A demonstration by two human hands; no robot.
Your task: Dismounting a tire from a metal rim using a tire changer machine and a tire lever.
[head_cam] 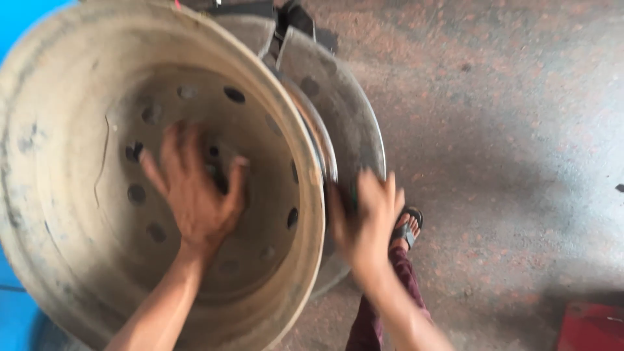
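Observation:
A large, worn, beige steel wheel rim (58, 162) fills the left half of the view, its open side facing me. My left hand (195, 188) reaches inside it, fingers spread against the holed centre disc near the hub opening. My right hand (367, 224) grips the rim's outer edge on the right side, fingers curled over it. A second grey rim or disc (344, 110) stands just behind the first. Both hands are blurred by motion.
Reddish speckled concrete floor (507, 143) spreads to the right. My sandalled foot (406, 227) and maroon trouser leg (374, 318) are below the right hand. A red object (591, 325) sits at the bottom right corner. Blue surface (16, 305) shows at the left.

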